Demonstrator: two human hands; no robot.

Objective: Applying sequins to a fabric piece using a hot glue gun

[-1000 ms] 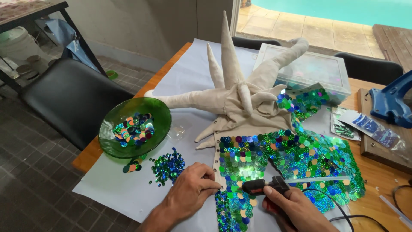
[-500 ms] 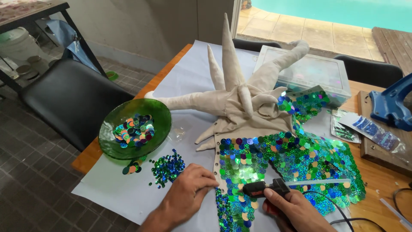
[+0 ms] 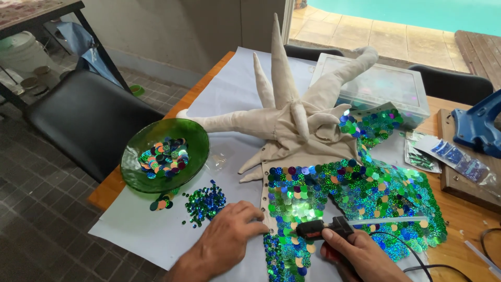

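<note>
My right hand grips a black glue gun with a clear glue stick out the back, its nozzle over the sequined edge of the fabric. My left hand rests on the pale paper beside that edge, fingertips touching the beige fabric border. The beige stuffed fabric piece has several pointed spikes and a flat part covered in green and blue sequins. A loose pile of sequins lies just left of my left hand.
A green glass bowl holding sequins sits at the table's left edge. A clear plastic box stands at the back, sequin packets and a blue tool on a wooden board at right. A black chair is left of the table.
The view has shifted slightly. My left hand has slid a little toward the fabric's edge; the glue gun stays at about the same spot on the sequins.
</note>
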